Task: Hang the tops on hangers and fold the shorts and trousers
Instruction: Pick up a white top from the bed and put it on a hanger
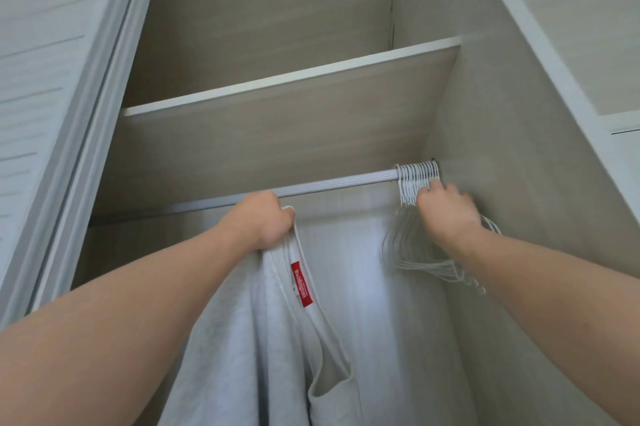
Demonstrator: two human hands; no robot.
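Soft, matt, pale grey cloth in the top (pixel 249 339), faintly mottled; on it a smooth red woven label (pixel 302 284). Ribbed metal with a dull satin sheen in the rail (pixel 332 185). Thin, smooth white coated wire in the hangers (pixel 408 252). Matt pale wood-grain laminate on the shelf (pixel 277 134) and wardrobe wall (pixel 519 183). Smooth, matt white slats on the door (pixel 41 79).

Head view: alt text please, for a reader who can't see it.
Inside an open wardrobe, the left hand grips a pale grey top by its neckline up by the rail, while the right hand touches a bunch of white hangers at the rail's right end. Blur hides whether it grips one. A shelf sits above.
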